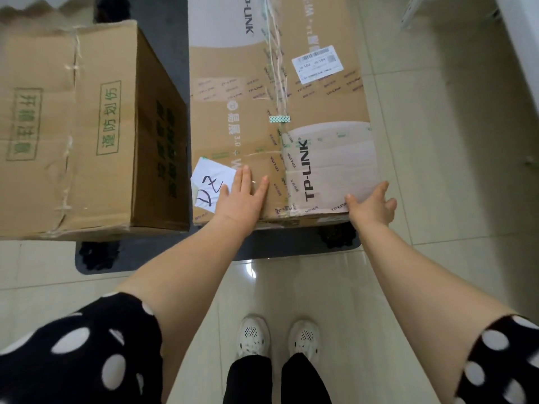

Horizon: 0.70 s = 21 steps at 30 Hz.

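A long taped cardboard box (248,118) printed TP-LINK lies ahead of me, running away from my feet. My left hand (242,196) rests flat on its near top, fingers straight, beside a white paper note (211,182) with handwriting taped at the near left corner. My right hand (372,204) is at the box's near right corner, fingers spread and straight, thumb touching the top edge. A white shipping label (317,64) is stuck further along the lid.
A second brown carton (73,126) with green print stands to the left, a narrow gap between the two. Both sit on a dark low platform (291,246) with black wheels. Glossy tiled floor (437,170) lies right; my white shoes (277,336) stand below.
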Each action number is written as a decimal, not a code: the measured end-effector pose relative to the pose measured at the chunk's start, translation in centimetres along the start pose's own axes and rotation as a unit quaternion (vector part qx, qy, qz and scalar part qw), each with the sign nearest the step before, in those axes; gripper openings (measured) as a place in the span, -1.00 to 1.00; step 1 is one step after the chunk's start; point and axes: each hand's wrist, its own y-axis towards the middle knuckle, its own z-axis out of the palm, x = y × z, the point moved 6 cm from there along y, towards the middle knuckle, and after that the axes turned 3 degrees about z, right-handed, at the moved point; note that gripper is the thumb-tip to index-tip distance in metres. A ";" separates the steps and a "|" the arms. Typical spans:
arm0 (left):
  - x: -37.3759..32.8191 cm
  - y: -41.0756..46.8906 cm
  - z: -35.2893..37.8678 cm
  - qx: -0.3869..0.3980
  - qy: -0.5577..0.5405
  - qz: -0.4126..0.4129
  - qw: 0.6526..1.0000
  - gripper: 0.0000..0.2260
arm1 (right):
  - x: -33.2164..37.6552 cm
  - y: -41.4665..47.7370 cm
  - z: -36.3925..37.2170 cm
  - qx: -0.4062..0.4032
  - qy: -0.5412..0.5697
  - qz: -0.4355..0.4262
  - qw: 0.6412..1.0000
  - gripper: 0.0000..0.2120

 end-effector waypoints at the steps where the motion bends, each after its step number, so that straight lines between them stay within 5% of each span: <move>1: 0.0 -0.3 -0.3 0.008 -0.012 0.000 1.000 -0.12 | 0.3 -0.9 -0.2 -0.005 -0.033 -0.017 0.999 -0.24; 9: 4.7 -8.0 -4.1 -0.020 -0.120 -0.059 0.991 -0.36 | 6.9 -11.8 0.8 0.078 -0.150 -0.190 0.967 -0.54; 15: 17.2 -14.6 -3.5 -0.026 -0.212 -0.218 0.952 -0.44 | 14.9 -19.4 6.1 0.182 -0.189 -0.295 0.919 -0.63; 21: 31.9 -15.1 0.3 -0.028 -0.270 -0.335 0.902 -0.53 | 22.5 -23.9 16.7 0.237 -0.209 -0.307 0.898 -0.63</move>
